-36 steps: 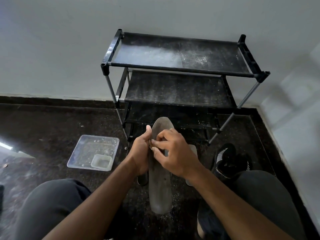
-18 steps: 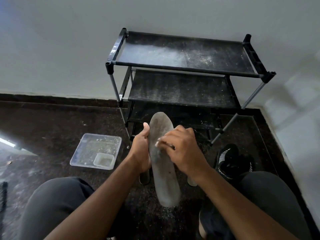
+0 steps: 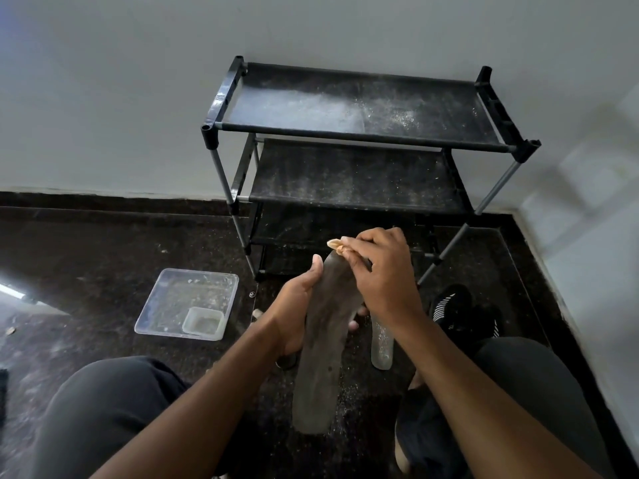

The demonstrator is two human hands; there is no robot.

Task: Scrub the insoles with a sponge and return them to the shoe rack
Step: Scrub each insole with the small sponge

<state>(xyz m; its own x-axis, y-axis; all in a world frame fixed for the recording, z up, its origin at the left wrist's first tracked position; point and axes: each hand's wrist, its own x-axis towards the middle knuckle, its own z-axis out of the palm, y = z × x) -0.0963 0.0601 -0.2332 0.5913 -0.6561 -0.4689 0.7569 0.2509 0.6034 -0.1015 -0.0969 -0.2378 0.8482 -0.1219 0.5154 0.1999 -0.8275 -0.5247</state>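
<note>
Head view: at lower centre of the frame, the left hand (image 3: 294, 305) grips the grey insole (image 3: 321, 344) at its side, while the right hand (image 3: 380, 281) presses a sponge (image 3: 337, 246) on its upper tip, below the shoe rack (image 3: 356, 133).

The right hand (image 3: 382, 271) is travelling up the grey insole (image 3: 323, 344) toward the shoe rack (image 3: 359, 133), pressing a small tan sponge (image 3: 337, 245) now showing at the insole's toe tip. The insole is bending under it, its heel end swinging away from the rack. The left hand (image 3: 294, 305) is gripping lower on the insole's edge, thumb stretched toward the rack.
</note>
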